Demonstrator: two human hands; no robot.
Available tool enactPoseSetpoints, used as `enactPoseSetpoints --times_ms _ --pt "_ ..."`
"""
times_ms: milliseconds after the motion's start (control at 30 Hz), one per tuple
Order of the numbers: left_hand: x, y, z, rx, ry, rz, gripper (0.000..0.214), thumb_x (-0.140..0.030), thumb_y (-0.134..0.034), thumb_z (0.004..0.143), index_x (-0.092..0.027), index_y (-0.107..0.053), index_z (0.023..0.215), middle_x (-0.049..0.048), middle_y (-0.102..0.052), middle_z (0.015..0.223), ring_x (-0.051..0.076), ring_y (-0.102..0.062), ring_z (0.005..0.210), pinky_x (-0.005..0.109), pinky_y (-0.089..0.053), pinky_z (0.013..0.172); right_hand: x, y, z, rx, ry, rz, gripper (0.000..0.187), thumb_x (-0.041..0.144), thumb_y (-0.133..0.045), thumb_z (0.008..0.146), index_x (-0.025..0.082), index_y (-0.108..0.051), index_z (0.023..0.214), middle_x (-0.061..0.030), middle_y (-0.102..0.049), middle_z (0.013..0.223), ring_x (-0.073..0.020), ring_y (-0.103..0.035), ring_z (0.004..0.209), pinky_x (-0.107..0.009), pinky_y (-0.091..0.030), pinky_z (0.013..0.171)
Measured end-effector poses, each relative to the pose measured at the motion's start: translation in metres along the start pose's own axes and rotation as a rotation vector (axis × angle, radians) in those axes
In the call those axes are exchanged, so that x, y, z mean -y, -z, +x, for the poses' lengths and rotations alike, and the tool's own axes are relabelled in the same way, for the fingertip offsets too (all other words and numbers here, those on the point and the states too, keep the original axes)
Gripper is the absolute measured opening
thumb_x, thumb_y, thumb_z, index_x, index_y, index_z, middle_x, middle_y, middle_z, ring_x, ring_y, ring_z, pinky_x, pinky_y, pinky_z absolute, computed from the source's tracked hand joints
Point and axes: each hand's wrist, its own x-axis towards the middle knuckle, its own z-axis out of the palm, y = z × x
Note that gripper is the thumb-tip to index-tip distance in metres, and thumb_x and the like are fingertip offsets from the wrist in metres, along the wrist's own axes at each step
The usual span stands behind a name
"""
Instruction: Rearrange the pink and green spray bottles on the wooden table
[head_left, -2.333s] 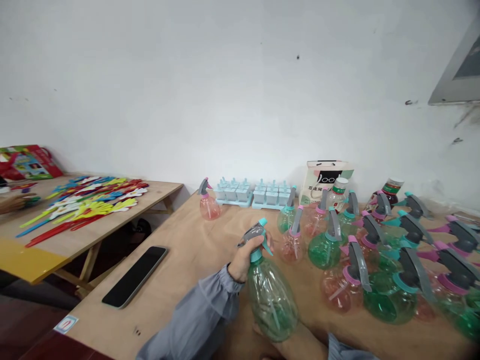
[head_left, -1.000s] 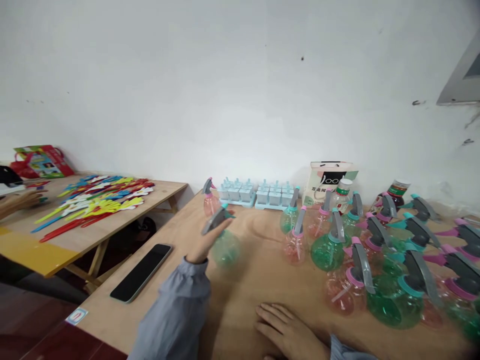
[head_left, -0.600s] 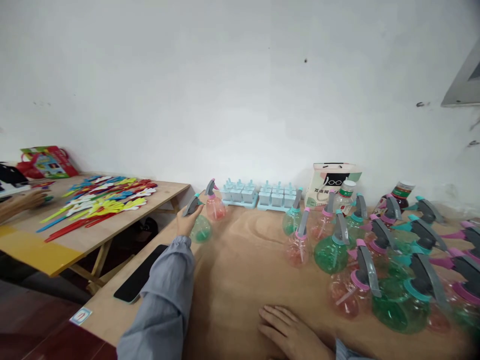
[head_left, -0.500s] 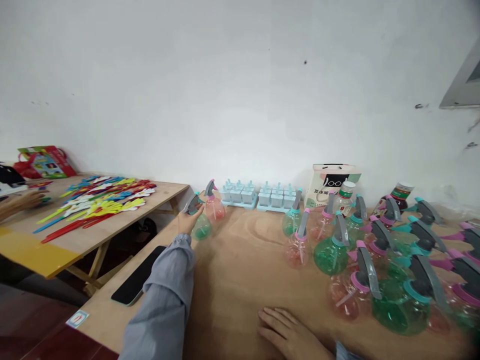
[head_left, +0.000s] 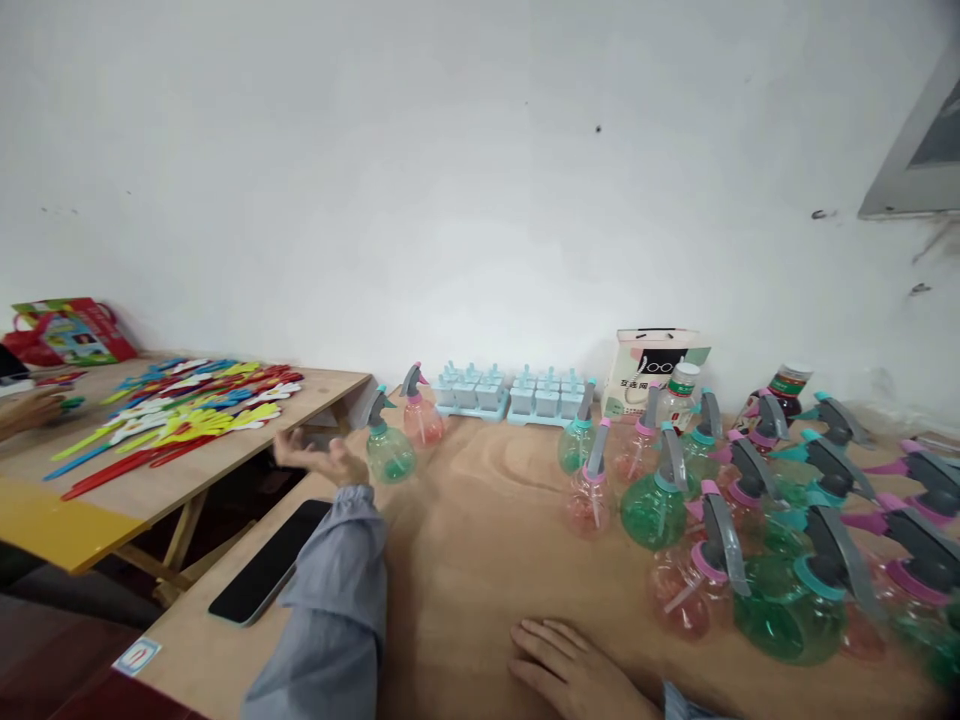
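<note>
My left hand (head_left: 321,458) is open in the air, palm turned up and fingers apart, just left of a green spray bottle (head_left: 391,455) and not touching it. Behind that bottle stands a pink spray bottle (head_left: 424,422). Both are upright with grey trigger heads. My right hand (head_left: 566,668) lies flat on the wooden table (head_left: 480,560) near the front, fingers stretched and holding nothing. To its right stand several more green and pink spray bottles, among them a green one (head_left: 653,513) and a pink one (head_left: 686,592).
A black phone (head_left: 271,560) lies by my left forearm. Two light-blue popsicle moulds (head_left: 472,398) stand along the wall, beside a paper bag (head_left: 626,375) and capped bottles. On the left table lie colourful hand-shaped clappers (head_left: 195,415); another person's hand (head_left: 34,412) rests there.
My left hand has let go of the green spray bottle's head and drawn back to the left, opening. The bottle stays upright on the table. My right hand keeps its place; the view has shifted slightly.
</note>
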Motion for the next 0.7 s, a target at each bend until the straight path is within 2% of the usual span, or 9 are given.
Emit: enactPoseSetpoints --times_ms 67,100,167,267,300,333,400,533,700 --pt "-0.022 0.003 -0.011 -0.234 -0.168 -0.030 0.088 -0.080 -0.029 0.083 -0.016 -0.015 0.143 0.0223 -0.019 0.152 0.044 -0.024 0.142 0.065 -0.024 0.111 0.000 -0.001 0.001 -0.001 0.011 -0.024 0.031 0.032 -0.043 0.102 0.022 -0.059 0.127 -0.0037 -0.065 0.134 -0.0170 -0.060 0.123 -0.027 -0.049 0.104" --pt "-0.036 0.000 -0.019 -0.275 -0.278 -0.064 0.085 -0.079 -0.030 0.083 -0.016 -0.023 0.139 0.0216 -0.026 0.148 0.043 -0.030 0.138 0.064 -0.027 0.109 -0.001 -0.001 0.001 -0.003 0.018 -0.035 0.030 0.032 -0.043 0.102 0.022 -0.059 0.126 -0.0036 -0.065 0.133 -0.0171 -0.061 0.122 -0.027 -0.050 0.103" --pt "-0.071 -0.011 -0.043 -0.064 -0.489 -0.191 0.075 -0.074 -0.033 0.086 -0.016 -0.033 0.134 0.0200 -0.039 0.138 0.040 -0.038 0.133 0.063 -0.031 0.107 -0.001 -0.002 0.001 -0.011 0.025 -0.049 0.030 0.033 -0.044 0.102 0.021 -0.059 0.125 -0.0037 -0.066 0.132 -0.0170 -0.061 0.122 -0.027 -0.050 0.102" --pt "-0.128 -0.039 -0.090 0.374 -0.596 -0.229 0.056 -0.066 -0.055 0.081 -0.021 -0.057 0.115 0.0098 -0.063 0.109 0.028 -0.063 0.104 0.046 -0.051 0.095 -0.001 -0.003 0.001 -0.014 0.011 -0.030 0.030 0.033 -0.045 0.102 0.022 -0.060 0.125 -0.0039 -0.065 0.134 -0.0161 -0.059 0.124 -0.026 -0.047 0.105" --pt "-0.146 -0.050 -0.107 0.677 -0.547 -0.263 0.054 -0.058 -0.061 0.081 -0.021 -0.057 0.120 0.0104 -0.064 0.115 0.027 -0.062 0.109 0.045 -0.049 0.099 0.000 -0.002 0.001 -0.011 0.005 -0.018 0.030 0.033 -0.046 0.101 0.022 -0.060 0.125 -0.0040 -0.064 0.134 -0.0157 -0.058 0.125 -0.026 -0.046 0.106" --pt "-0.161 -0.060 -0.123 0.880 -0.465 -0.325 0.056 -0.054 -0.065 0.081 -0.021 -0.054 0.126 0.0116 -0.062 0.122 0.028 -0.060 0.115 0.046 -0.047 0.103 0.000 -0.002 0.000 -0.007 0.000 -0.008 0.030 0.032 -0.046 0.101 0.022 -0.060 0.125 -0.0043 -0.064 0.135 -0.0155 -0.057 0.126 -0.026 -0.045 0.107" --pt "-0.184 -0.079 -0.149 1.145 -0.313 -0.434 0.075 -0.050 -0.072 0.077 -0.021 -0.043 0.139 0.0152 -0.049 0.143 0.031 -0.047 0.134 0.049 -0.037 0.114 0.001 0.000 0.000 0.002 -0.008 0.000 0.030 0.032 -0.046 0.101 0.021 -0.060 0.126 -0.0048 -0.063 0.136 -0.0154 -0.056 0.128 -0.026 -0.045 0.108" --pt "-0.201 -0.109 -0.178 1.357 -0.067 -0.618 0.089 -0.045 -0.074 0.077 -0.023 -0.028 0.150 0.0149 -0.039 0.152 0.031 -0.038 0.141 0.048 -0.033 0.116 0.002 0.002 0.000 0.009 -0.007 0.001 0.030 0.032 -0.046 0.101 0.021 -0.060 0.126 -0.0046 -0.064 0.135 -0.0165 -0.057 0.127 -0.027 -0.046 0.106" --pt "-0.194 -0.117 -0.185 1.437 0.026 -0.611 0.080 -0.042 -0.072 0.078 -0.022 -0.036 0.148 0.0119 -0.059 0.131 0.023 -0.061 0.107 0.040 -0.050 0.098 0.003 -0.004 0.000 0.011 -0.020 0.016 0.032 0.032 -0.045 0.102 0.022 -0.059 0.128 -0.0051 -0.064 0.135 -0.0168 -0.057 0.128 -0.029 -0.047 0.106"
